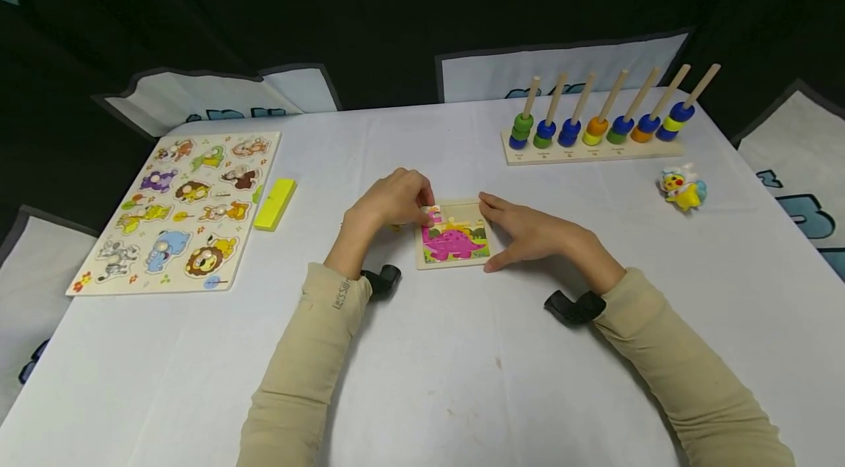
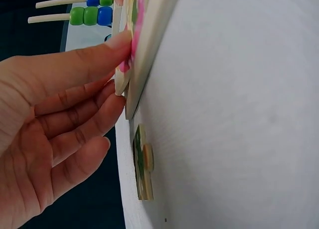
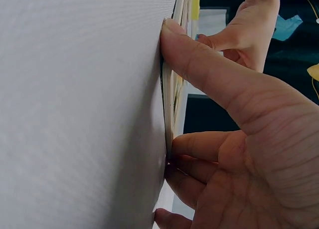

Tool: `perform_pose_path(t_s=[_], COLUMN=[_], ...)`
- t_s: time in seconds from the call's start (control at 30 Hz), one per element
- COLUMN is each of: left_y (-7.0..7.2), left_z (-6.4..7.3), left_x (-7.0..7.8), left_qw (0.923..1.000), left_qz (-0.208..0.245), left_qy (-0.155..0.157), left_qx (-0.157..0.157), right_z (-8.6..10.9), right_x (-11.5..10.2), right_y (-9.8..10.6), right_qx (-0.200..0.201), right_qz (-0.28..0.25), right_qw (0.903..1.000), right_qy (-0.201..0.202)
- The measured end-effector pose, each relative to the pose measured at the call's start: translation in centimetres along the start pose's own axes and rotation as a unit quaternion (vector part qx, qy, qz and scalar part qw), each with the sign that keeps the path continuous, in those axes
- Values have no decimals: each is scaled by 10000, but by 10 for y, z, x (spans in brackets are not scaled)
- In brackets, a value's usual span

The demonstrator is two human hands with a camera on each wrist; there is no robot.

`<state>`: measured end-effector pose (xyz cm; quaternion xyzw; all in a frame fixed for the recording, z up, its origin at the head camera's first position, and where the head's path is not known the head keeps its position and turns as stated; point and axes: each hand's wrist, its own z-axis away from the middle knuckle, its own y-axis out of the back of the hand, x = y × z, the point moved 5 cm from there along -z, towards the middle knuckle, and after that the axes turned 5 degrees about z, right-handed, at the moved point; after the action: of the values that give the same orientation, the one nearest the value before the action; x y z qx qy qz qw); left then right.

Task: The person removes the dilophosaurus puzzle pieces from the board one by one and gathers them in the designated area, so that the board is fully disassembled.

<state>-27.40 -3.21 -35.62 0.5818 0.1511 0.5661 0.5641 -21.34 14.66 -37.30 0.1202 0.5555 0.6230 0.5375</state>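
Note:
A small wooden jigsaw board [image 1: 455,267] with a pink dinosaur picture lies on the white table. At its upper left, my left hand [image 1: 394,199] pinches a pink-patterned puzzle piece [image 2: 123,78] between thumb and fingers, tilted over the tray's edge. My right hand [image 1: 531,236] rests along the board's right side, thumb at the near corner and forefinger at the far corner, the fingers mostly straight. A loose puzzle piece [image 2: 143,164] lies on the cloth left of the board; in the head view the left hand mostly hides it. The board's upper right shows bare wood.
On the left lies a large animal peg puzzle [image 1: 218,214] with a yellow block [image 1: 275,204] beside it. At the back right stands a wooden bead rack [image 1: 594,152] with upright pegs. A small yellow toy figure [image 1: 683,187] sits in front of it.

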Motion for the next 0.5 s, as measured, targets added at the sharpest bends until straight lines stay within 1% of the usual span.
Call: perform_pose_path(t_s=[0.23,0.5], left_y=[1,0], left_z=[0,0], left_x=[1,3], left_qw=[10000,9998], left_qz=[-2,-7], left_qy=[-48,-192], left_qx=[81,104], right_z=[0,0], right_x=[0,0], right_y=[0,1], right_qx=[3,-10], right_qz=[-3,39], right_qw=[10000,10000], right_qy=[11,-5])
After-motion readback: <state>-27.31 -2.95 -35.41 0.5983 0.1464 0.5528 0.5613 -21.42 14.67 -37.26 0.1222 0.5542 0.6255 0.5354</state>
